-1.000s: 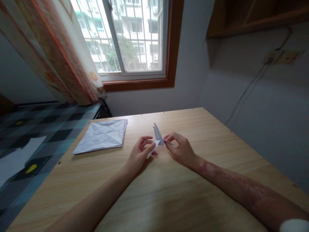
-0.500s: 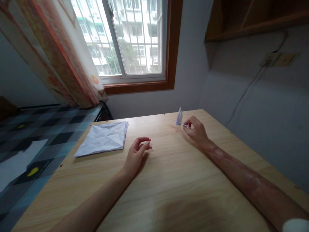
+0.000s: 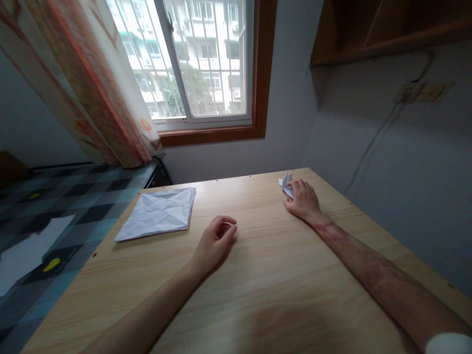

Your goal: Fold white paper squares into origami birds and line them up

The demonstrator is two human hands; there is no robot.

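Note:
At the far right of the table, my right hand has its fingers closed on a small white paper crane. The crane's pointed folds stick up past my fingertips on the left; its other part is hidden behind my hand. My left hand rests on the wood near the middle, holding nothing. Its fingers curl loosely, with a hollow between thumb and forefinger. To the left of it lies a flat stack of creased white paper sheets, apart from the hand.
A bed with a checked cover stands left of the table, with loose white paper on it. Behind are a window and a curtain. A wooden shelf hangs upper right, with a socket and cable below.
The paper crane has shifted slightly right, and my right hand now covers more of it. My left hand has moved slightly down and right, its thumb and fingers drawn closer together.

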